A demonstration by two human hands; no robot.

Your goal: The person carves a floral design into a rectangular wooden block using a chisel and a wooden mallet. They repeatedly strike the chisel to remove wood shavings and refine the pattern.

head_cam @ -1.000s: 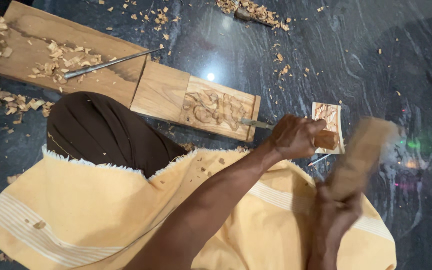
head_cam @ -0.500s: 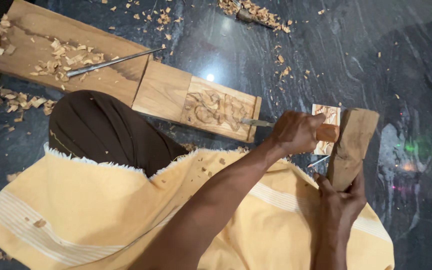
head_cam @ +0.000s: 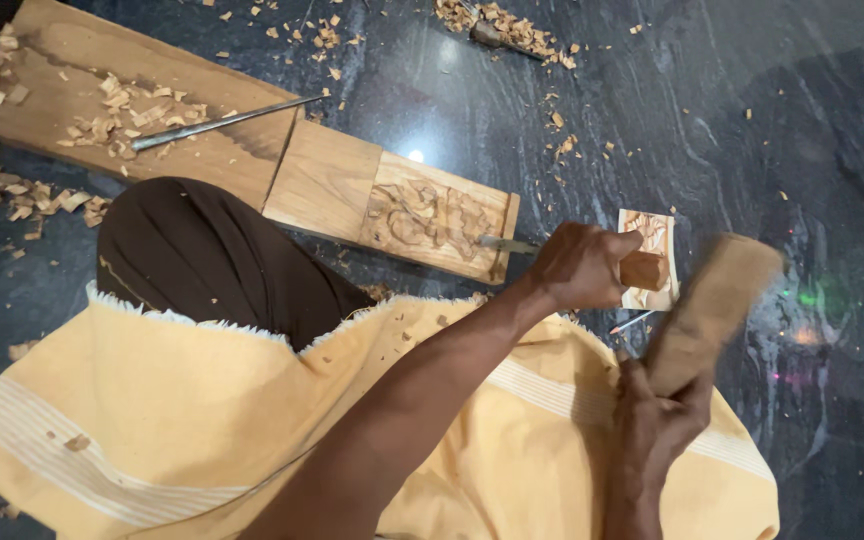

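My left hand [head_cam: 580, 265] grips a chisel [head_cam: 644, 270] by its brown wooden handle. The metal blade [head_cam: 505, 243] lies nearly flat, and its tip touches the right end of a carved wooden block [head_cam: 432, 215] on the dark floor. My right hand [head_cam: 660, 420] holds a wooden mallet [head_cam: 712, 305] by its lower end. The mallet is motion-blurred, tilted up to the right, and a short gap separates it from the chisel's handle. The block has a relief figure cut into its right half.
A small pattern card [head_cam: 652, 232] and a pencil [head_cam: 632, 322] lie under the chisel hand. A long plank [head_cam: 202, 165] with shavings and a thin metal tool [head_cam: 222, 120] lies on the left. Yellow cloth [head_cam: 202, 420] covers my lap, and my brown-clad knee [head_cam: 202, 260] is beside the block. Wood chips litter the stone floor [head_cam: 732, 120].
The mallet came down against the chisel's handle half a second ago and has swung back out to the right. My left hand and the chisel have stayed at the block.
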